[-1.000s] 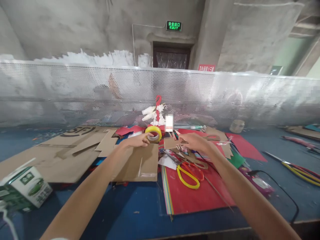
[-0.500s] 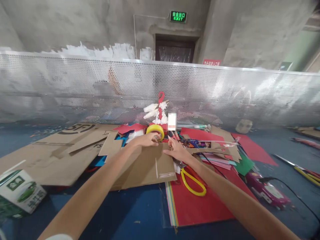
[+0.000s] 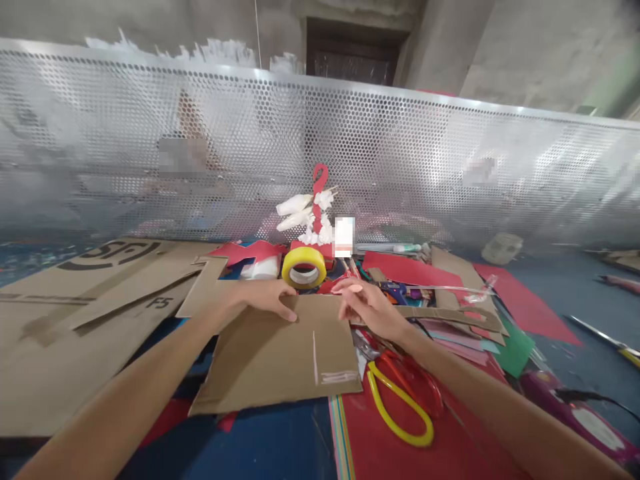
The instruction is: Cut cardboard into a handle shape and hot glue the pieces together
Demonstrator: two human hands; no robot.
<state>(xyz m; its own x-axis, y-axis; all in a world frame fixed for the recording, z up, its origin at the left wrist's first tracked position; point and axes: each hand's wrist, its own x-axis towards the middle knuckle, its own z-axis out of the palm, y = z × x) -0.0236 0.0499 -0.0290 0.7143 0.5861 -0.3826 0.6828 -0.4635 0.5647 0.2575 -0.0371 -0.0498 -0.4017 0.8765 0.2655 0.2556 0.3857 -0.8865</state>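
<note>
A brown piece of cardboard with pale marks near its lower right corner lies in front of me. My left hand grips its upper left edge, thumb on the face and fingers curled at the rim. At its upper right corner, my right hand is closed in a pinch; a small pale tip shows at the fingers, too unclear to name. A roll of yellow tape stands just behind the cardboard. Scissors with red and yellow handles lie below my right wrist, their blades partly covered.
A large cardboard sheet covers the left side. Red paper lies in front at right, with a purple device beyond it. White flowers on a red stand rise before the perforated metal panel.
The view has tilted down and come nearer. My left hand now has its thumb on the cardboard face, away from the tape roll. My right hand has curled up more at the cardboard's corner.
</note>
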